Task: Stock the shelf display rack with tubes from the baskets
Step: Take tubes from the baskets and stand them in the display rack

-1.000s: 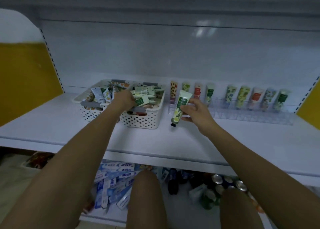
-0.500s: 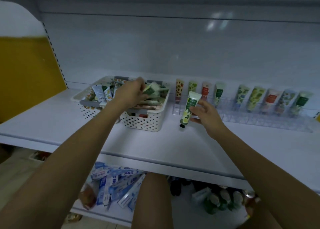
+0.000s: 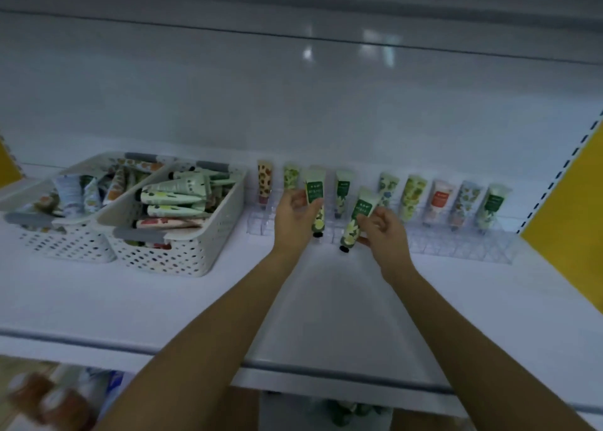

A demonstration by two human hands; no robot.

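Separately, left fingers and right fingers pinch tubes.

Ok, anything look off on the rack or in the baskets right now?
Nothing spilled or damaged. The back-row tubes stand upright in the rack; one slot looks unfilled behind the tube in the right hand. Tubes in the baskets lie jumbled, as loose stock would.

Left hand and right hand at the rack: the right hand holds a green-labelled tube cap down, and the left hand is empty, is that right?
Not quite. The left hand is not empty: it holds a green-labelled tube too, cap down. The right hand does hold the other green-labelled tube, in front of the clear rack. The head view shows both.
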